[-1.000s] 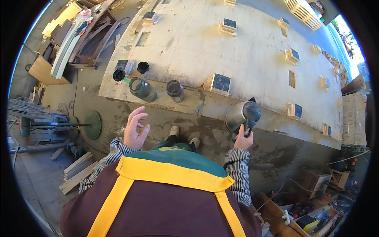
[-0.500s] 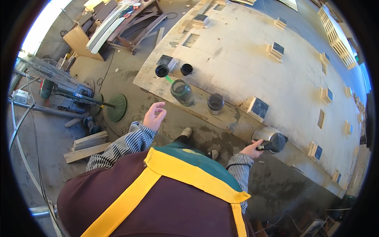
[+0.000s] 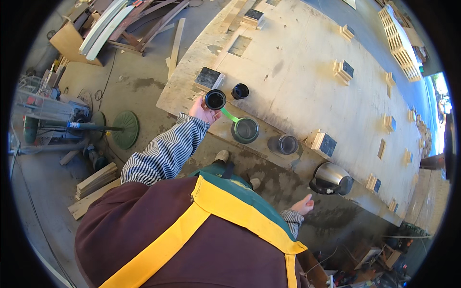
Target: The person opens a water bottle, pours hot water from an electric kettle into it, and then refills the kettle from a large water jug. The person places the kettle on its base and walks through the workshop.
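Note:
My left hand is closed round the black bottle lid, whose dark hollow side faces up. A green strap runs from this lid to a green see-through bottle, standing open on the board's near edge. Nearby are a small black cup and a dark clear jar. To the right, a steel kettle with a black lid and handle stands on the same edge. My right hand hangs off the kettle, fingers loosely curled, with nothing visible in it.
A large plywood board carries several stacked wooden blocks with dark tops, like this block. On the floor at left lie stacked wood strips and a round green base. Loose clutter fills the lower right.
My right hand has let go of the kettle and drawn back toward me. My left hand has reached forward and taken hold of the black lid. The view has shifted slightly.

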